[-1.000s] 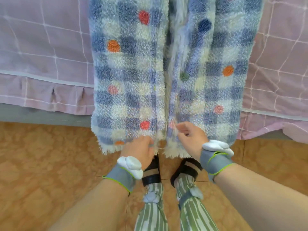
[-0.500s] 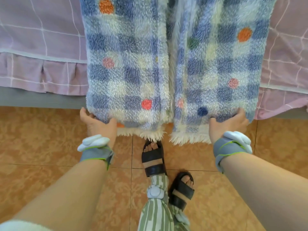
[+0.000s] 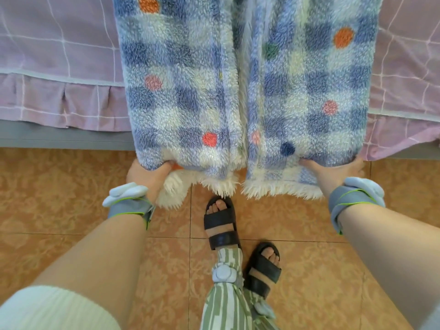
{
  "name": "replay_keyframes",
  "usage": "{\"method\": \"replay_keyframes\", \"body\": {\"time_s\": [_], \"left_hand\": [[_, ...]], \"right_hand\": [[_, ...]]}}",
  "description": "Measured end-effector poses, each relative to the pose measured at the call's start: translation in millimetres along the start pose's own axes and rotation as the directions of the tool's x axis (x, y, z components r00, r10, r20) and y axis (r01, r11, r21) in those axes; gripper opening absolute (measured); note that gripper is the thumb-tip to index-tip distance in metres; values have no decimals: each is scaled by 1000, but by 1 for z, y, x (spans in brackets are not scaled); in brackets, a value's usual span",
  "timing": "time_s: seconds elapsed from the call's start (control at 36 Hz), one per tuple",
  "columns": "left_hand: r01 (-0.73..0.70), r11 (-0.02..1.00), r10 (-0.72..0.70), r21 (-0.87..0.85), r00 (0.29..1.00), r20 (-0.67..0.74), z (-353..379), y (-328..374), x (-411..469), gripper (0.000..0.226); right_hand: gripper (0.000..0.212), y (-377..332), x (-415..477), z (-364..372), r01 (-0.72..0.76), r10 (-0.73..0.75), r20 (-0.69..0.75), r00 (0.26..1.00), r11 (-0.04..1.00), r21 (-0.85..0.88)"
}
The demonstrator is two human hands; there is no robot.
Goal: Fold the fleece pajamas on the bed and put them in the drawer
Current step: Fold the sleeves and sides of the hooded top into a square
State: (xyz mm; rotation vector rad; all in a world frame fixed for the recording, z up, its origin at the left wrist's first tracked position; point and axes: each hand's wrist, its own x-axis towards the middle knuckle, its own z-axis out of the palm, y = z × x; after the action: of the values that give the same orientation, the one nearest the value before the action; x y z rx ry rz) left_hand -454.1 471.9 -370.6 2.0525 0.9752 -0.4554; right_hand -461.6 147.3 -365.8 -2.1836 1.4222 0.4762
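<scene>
**Both hands at the hems of the pajama legs**

The fleece pajamas (image 3: 185, 91) lie over the near edge of the bed (image 3: 59, 55), with both trouser legs hanging side by side down its front toward the tiled floor (image 3: 47, 198). The fabric is a blue and white check with scattered orange, pink, green and dark blue dots, and a white fuzzy lining shows along the bottom hems.

The left hand (image 3: 147, 173) grips the outer lower corner of the left leg, its fingers curled up under the hem so that the fleece bunches over them. The right hand (image 3: 333, 170) holds the bottom of the right leg, spread wide along the hem, with its fingers tucked behind the fabric (how far they reach up behind it cannot be told).

Each wrist carries a grey band (image 3: 128, 207) with a pale blue device on it. Below, between the forearms, two feet in black sandals (image 3: 221, 222) stand on the floor, just in front of the hanging hems.
</scene>
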Motion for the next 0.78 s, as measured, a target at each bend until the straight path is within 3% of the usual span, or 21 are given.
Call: {"method": "replay_keyframes", "body": {"time_s": [0.08, 0.14, 0.22, 0.36, 0.47, 0.56, 0.67, 0.78], "left_hand": [[-9, 999, 11, -47, 999, 31, 0, -2, -7, 36], [24, 994, -19, -104, 999, 42, 3, -4, -11, 34], [53, 988, -44, -147, 997, 65, 12, -4, -15, 57], [63, 981, -49, -185, 996, 78, 18, -8, -28, 59], [82, 984, -62, -160, 990, 125, 8, -5, -39, 57], [66, 988, -49, -137, 991, 124, -8, 10, -59, 44], [53, 995, -43, -82, 992, 119, -29, 30, -85, 40], [35, 998, -31, -54, 997, 68, -84, 75, -143, 36]], "right_hand": [[101, 3, 3, -12, 2, -2, 8, 1000, 1000, -19], [92, 2, 5, -18, 31, -36, 77, 996, 997, 67], [87, -3, 5, -19, 0, -37, 194, 980, 983, 184], [81, 8, -4, -27, 2, -48, 167, 985, 964, 265], [44, 26, -16, -31, -110, 2, 345, 938, 949, 295], [26, 28, -35, -54, -87, -25, 371, 928, 955, 284], [26, 16, -54, -76, -36, -45, 341, 939, 973, 227], [36, -10, -97, -144, 54, -135, 325, 936, 968, 246]]}}
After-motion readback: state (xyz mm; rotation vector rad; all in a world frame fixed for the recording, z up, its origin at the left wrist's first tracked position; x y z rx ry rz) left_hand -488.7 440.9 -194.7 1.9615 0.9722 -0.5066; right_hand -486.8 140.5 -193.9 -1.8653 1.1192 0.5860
